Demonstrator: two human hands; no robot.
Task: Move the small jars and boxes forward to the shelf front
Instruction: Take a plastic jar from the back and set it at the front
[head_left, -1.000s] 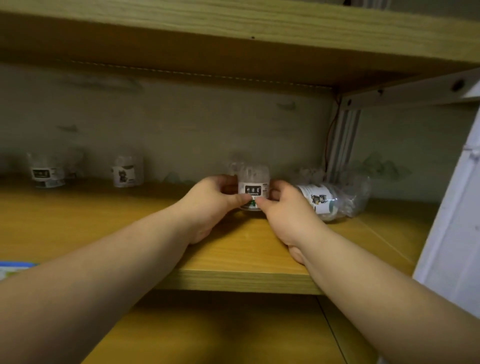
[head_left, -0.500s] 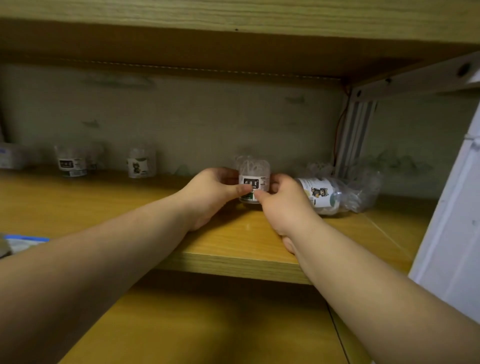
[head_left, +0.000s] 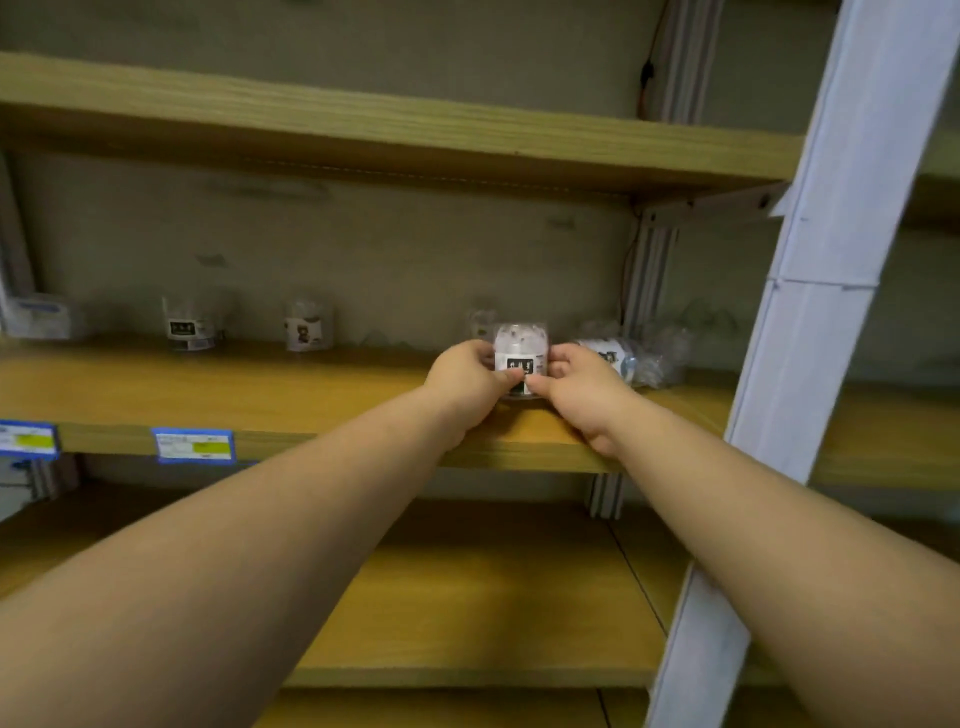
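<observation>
A small clear jar with a black-and-white label stands upright on the wooden shelf, a little behind its front edge. My left hand grips its left side and my right hand grips its right side, thumbs meeting at the label. Two more small jars stand at the back of the shelf to the left. A small white box sits at the far left back. Another jar lies on its side just right of my hands, beside crumpled clear wrapping.
A white upright post rises on the right. Blue price tags hang on the shelf's front edge at left. A wooden shelf runs above and another below. A grey rear rail stands behind the jars.
The view has pulled back and tilted, showing more shelves. Both hands stay on the jar, which now sits closer to the shelf's front edge.
</observation>
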